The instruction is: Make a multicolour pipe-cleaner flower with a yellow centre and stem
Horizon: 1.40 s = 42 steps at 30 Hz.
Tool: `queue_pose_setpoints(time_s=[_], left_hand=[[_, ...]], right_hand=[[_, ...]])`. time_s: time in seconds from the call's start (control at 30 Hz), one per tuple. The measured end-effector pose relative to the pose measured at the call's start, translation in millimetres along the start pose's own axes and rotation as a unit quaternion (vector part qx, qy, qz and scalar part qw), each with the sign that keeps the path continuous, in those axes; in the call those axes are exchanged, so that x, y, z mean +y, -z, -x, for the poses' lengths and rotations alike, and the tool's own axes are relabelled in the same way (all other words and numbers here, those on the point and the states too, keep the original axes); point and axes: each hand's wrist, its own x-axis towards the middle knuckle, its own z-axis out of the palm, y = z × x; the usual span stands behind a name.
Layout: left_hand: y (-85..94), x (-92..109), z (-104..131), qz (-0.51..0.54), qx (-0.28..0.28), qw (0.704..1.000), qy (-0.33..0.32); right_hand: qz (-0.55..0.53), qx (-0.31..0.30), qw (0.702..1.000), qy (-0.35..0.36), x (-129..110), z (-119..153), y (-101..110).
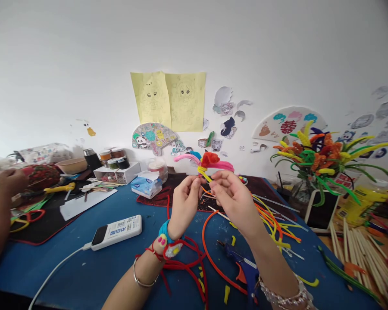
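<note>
My left hand [188, 199] is raised over the middle of the blue table, thumb and fingertips pinched at the base of a pipe-cleaner flower. Close beside it on the right, my right hand [230, 192] pinches a yellow pipe cleaner [204, 173] at the same flower. The red bloom [210, 159] rises above both hands, with pink and blue fuzzy pieces around it. Just where the fingertips meet the stem is partly hidden. Below the hands lie red pipe cleaners [184, 263], an orange pipe cleaner [207, 245] and a blue glue gun [245, 268].
A white power bank [117, 232] with a cable lies at left, near a tissue pack [146, 184]. Another person's hand [8, 186] is at far left, near scissors [27, 218]. At right stand a phone [321, 209], a pipe-cleaner bouquet [323, 157] and wooden sticks [364, 258].
</note>
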Motion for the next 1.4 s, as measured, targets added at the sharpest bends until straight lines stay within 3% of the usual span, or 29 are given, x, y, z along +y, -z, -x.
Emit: queue_pose_setpoints(time_s=[0.17,0.27,0.5,0.67,0.77,1.13,1.3,1.4], left_hand=[[-0.8,0,-1,-0.014,-0.013,1.000,0.000],[-1.4,-4,-1,-0.013,-0.012,1.000,-0.001],[-1.4,-9,0,-0.027,-0.001,0.999,-0.030],[-3.6,-8,3,-0.032,0.025,0.998,-0.051],[-6.0,-8,4,0.016,0.032,0.999,-0.030],[-5.9,-4,3,0.148,-0.003,0.988,0.030],[-1.6,1,-3,0.196,-0.016,0.977,0.080],[2.5,8,-4,0.268,-0.049,0.951,0.144]], right_hand=[[0.167,0.041,0.985,0.031,0,-2,9],[0.212,0.077,0.973,0.040,2,-3,13],[0.266,0.052,0.960,0.069,5,-5,13],[0.210,0.066,0.973,0.068,7,-6,13],[0.180,0.066,0.980,0.055,12,-8,13],[0.141,0.055,0.987,0.045,14,-8,10],[0.146,0.041,0.987,0.054,11,-5,3],[0.145,0.036,0.987,0.061,8,-3,-2]])
